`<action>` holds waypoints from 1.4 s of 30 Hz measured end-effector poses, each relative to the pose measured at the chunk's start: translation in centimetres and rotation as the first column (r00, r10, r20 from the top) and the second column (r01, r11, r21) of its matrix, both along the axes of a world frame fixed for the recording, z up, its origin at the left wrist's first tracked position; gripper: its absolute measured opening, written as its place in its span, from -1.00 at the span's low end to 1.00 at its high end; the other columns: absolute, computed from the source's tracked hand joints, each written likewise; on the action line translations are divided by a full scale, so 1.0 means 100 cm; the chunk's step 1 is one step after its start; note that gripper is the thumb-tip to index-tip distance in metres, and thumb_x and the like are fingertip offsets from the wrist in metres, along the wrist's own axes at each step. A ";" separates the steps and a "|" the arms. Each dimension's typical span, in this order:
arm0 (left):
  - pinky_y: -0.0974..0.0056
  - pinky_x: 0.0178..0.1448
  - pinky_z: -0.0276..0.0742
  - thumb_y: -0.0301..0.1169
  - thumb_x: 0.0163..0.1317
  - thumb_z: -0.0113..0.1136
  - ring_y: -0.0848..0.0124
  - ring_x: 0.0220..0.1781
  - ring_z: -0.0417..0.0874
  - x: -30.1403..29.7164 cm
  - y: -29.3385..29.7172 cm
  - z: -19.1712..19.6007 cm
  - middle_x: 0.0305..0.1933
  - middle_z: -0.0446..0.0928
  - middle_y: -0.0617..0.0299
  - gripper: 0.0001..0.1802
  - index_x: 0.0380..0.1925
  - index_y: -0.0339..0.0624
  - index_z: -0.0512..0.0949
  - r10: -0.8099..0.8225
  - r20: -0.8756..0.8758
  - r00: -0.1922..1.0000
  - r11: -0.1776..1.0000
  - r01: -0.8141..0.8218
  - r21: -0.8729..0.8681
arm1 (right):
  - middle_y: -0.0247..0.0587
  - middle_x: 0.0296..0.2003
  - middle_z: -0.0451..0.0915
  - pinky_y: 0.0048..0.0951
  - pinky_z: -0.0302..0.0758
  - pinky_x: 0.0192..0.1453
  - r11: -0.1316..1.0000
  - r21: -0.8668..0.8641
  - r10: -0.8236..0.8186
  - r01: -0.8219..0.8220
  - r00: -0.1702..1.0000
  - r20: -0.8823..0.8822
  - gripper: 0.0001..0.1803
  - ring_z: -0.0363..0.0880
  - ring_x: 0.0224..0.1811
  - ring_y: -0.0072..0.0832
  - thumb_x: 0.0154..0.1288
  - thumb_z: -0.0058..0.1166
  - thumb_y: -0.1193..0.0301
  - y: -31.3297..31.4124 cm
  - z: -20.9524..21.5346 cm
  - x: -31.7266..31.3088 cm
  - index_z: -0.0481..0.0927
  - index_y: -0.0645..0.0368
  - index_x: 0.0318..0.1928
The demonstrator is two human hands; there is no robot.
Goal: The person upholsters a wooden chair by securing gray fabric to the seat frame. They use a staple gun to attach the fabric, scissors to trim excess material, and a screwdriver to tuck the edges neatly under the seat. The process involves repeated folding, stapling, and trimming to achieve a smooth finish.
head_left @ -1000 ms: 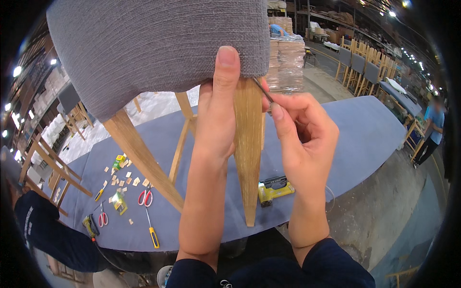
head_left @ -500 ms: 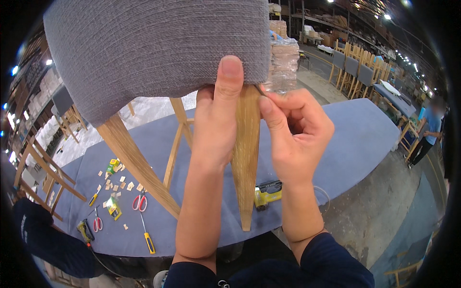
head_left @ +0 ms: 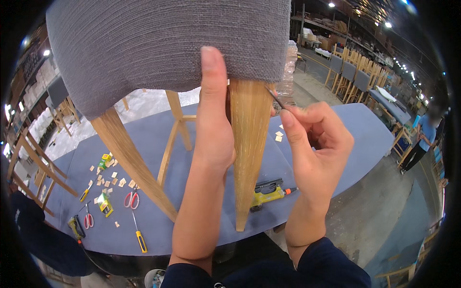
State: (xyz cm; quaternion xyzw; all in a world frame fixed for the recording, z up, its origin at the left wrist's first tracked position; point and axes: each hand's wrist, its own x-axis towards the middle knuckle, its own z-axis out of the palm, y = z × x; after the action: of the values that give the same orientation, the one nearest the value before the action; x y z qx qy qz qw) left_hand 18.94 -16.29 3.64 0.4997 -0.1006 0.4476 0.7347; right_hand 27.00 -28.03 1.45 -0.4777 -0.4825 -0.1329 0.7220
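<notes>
A chair with grey woven upholstery and pale wooden legs stands in front of me on the blue-grey covered table. My left hand grips it at the fabric's lower edge, thumb flat on the cloth, fingers hidden behind the near wooden leg. Between thumb and forefinger my right hand pinches a thin dark strip. Its tip reaches the leg's upper right corner, just under the cloth. Whether it is a tool or a piece of trim I cannot tell. Below lies a yellow-green and black staple gun.
Left on the table lie red-handled scissors, a yellow screwdriver, small wooden chips and a second staple gun. A dark-sleeved person is at the left. Another person stands far right, near stacked chairs.
The chair has shifted slightly in view. My right hand has moved right and a little down, drawing away from the leg, and more of the dark strip shows. My left hand keeps its grip.
</notes>
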 end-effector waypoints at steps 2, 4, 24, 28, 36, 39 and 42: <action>0.37 -0.28 0.59 0.39 0.44 0.10 0.53 -0.35 0.64 0.004 -0.001 0.000 -0.31 0.64 0.26 -0.21 -0.15 -0.26 0.63 0.073 -0.017 0.997 0.997 -0.072 0.036 | -0.56 -0.56 0.57 -0.71 0.13 -0.46 1.000 -0.025 0.009 -0.008 1.000 0.029 -0.90 0.31 -0.51 -0.92 0.38 0.36 0.59 -0.003 0.004 0.003 0.69 0.30 -0.30; 0.37 -0.29 0.58 0.35 0.42 0.18 0.53 -0.35 0.64 0.004 0.002 0.000 -0.32 0.63 0.25 -0.25 -0.18 -0.27 0.64 0.138 -0.021 0.990 0.989 -0.137 0.051 | -0.54 -0.55 0.61 -0.72 0.15 -0.46 0.998 -0.036 0.052 -0.050 0.998 0.045 -0.90 0.34 -0.51 -0.91 0.38 0.37 0.58 0.003 0.009 0.006 0.70 0.30 -0.29; 0.29 -0.10 0.68 0.40 0.44 0.07 0.40 -0.19 0.74 0.008 0.011 -0.008 -0.16 0.69 0.15 -0.16 0.01 -0.31 0.61 0.253 -0.056 0.966 0.953 -0.239 0.186 | -0.53 -0.57 0.60 -0.72 0.22 -0.46 0.983 0.179 0.031 -0.046 0.996 0.083 -0.92 0.39 -0.51 -0.90 0.37 0.39 0.58 0.029 0.004 0.004 0.72 0.30 -0.28; 0.35 -0.19 0.54 0.33 0.49 0.07 0.49 -0.25 0.64 0.002 0.004 -0.005 -0.28 0.63 0.23 -0.27 -0.10 -0.23 0.61 0.097 0.011 0.995 0.994 -0.097 0.044 | -0.53 -0.57 0.60 -0.73 0.21 -0.45 0.995 0.098 0.026 -0.031 0.998 0.051 -0.90 0.38 -0.51 -0.90 0.37 0.38 0.58 0.021 0.008 -0.001 0.70 0.30 -0.30; 0.23 -0.20 0.72 0.39 0.54 -0.16 0.34 -0.27 0.77 0.006 0.006 -0.004 -0.26 0.71 0.09 -0.15 -0.01 -0.29 0.61 0.155 0.004 0.988 0.985 -0.155 0.083 | -0.48 -0.52 0.66 -0.74 0.23 -0.44 0.996 -0.083 0.025 -0.015 0.993 0.113 -0.89 0.43 -0.48 -0.90 0.38 0.38 0.57 -0.003 0.018 0.003 0.68 0.31 -0.29; 0.24 -0.20 0.72 0.43 0.51 -0.12 0.36 -0.29 0.77 0.005 0.009 -0.007 -0.31 0.70 0.13 -0.13 -0.05 -0.28 0.63 0.142 -0.028 0.990 0.986 -0.139 0.089 | -0.43 -0.49 0.69 -0.75 0.29 -0.43 0.992 -0.087 0.106 -0.097 0.989 0.107 -0.88 0.49 -0.47 -0.87 0.38 0.38 0.58 0.003 0.024 0.007 0.65 0.30 -0.25; 0.25 -0.19 0.72 0.46 0.46 -0.09 0.37 -0.29 0.77 0.005 0.007 -0.004 -0.31 0.70 0.14 -0.12 -0.07 -0.27 0.62 0.168 -0.047 0.985 0.974 -0.158 0.163 | -0.39 -0.43 0.71 -0.76 0.38 -0.41 0.990 -0.057 0.138 -0.132 0.982 0.125 -0.84 0.57 -0.45 -0.83 0.37 0.38 0.60 0.001 0.027 0.010 0.60 0.27 -0.20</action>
State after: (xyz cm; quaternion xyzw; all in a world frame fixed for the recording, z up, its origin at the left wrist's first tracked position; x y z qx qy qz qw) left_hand 19.40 -15.56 3.19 0.5763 -0.0722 0.4817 0.6562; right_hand 27.98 -27.91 4.19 -0.4517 -0.5625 -0.1024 0.6848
